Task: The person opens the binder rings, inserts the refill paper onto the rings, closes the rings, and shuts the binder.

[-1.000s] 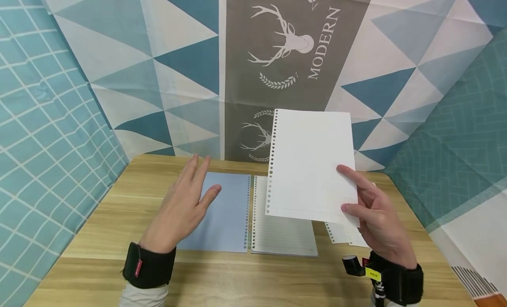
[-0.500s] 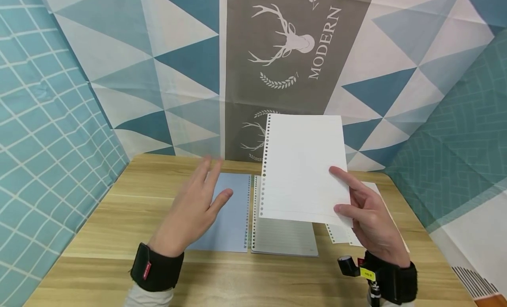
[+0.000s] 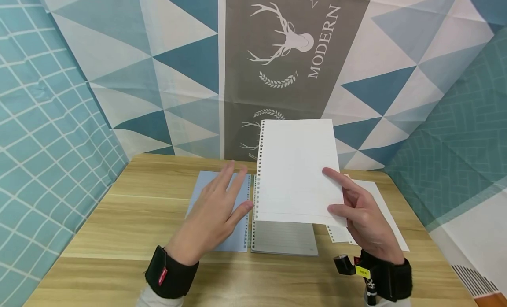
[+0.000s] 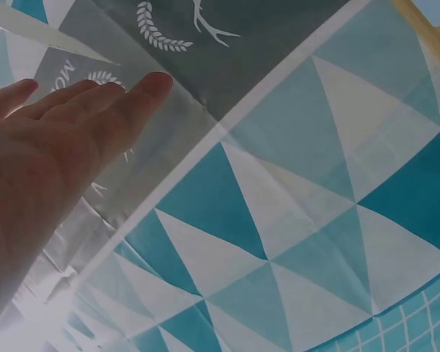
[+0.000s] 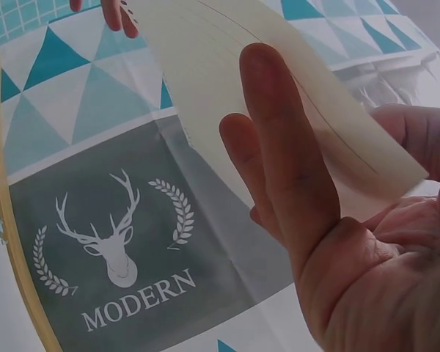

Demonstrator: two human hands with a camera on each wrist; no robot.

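A white loose-leaf sheet (image 3: 297, 166) with punched holes down its left edge is held up over the notebook. My right hand (image 3: 362, 214) pinches its lower right edge between thumb and fingers; the right wrist view shows the sheet (image 5: 227, 81) passing between them. My left hand (image 3: 218, 210) hovers above the blue notebook cover (image 3: 202, 183), fingers extended, thumb close to the sheet's holed edge. Beneath the sheet lies the open notebook's ruled page (image 3: 283, 241), its upper part hidden. In the left wrist view my left hand (image 4: 66, 139) holds nothing.
More loose sheets (image 3: 382, 210) lie on the wooden table (image 3: 119, 236) at the right, partly behind my right hand. A patterned cloth (image 3: 190, 78) with deer prints hangs at the table's back edge, with a teal grid cloth (image 3: 47, 122) along the left.
My right hand has carried the sheet left and slightly down, uncovering more loose sheets at the right. My left hand has moved right, toward the sheet's holed edge.
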